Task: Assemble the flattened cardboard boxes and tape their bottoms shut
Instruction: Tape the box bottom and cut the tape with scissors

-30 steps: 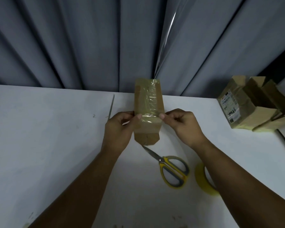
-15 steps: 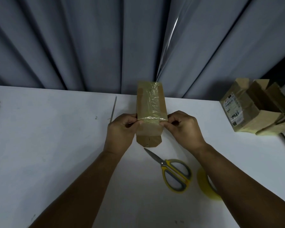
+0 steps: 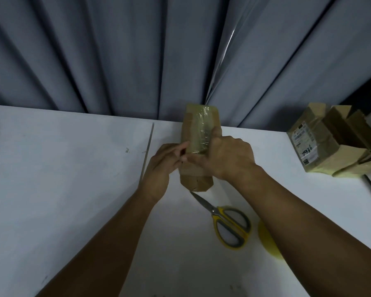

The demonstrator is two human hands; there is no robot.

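A small brown cardboard box stands on the white table near its far edge, with clear tape running along its top face. My left hand rests against the box's left side, fingers on the tape's edge. My right hand lies flat over the top of the box, palm and thumb pressing on the tape. The near flap of the box pokes out below my hands.
Yellow-handled scissors lie just behind the box toward me, beside a yellow tape roll partly hidden by my right forearm. Assembled taped boxes sit at the far right. A grey curtain hangs behind the table.
My right hand moved from pinching the tape at the box's right side onto the top of the box. My left hand stayed at the left side.
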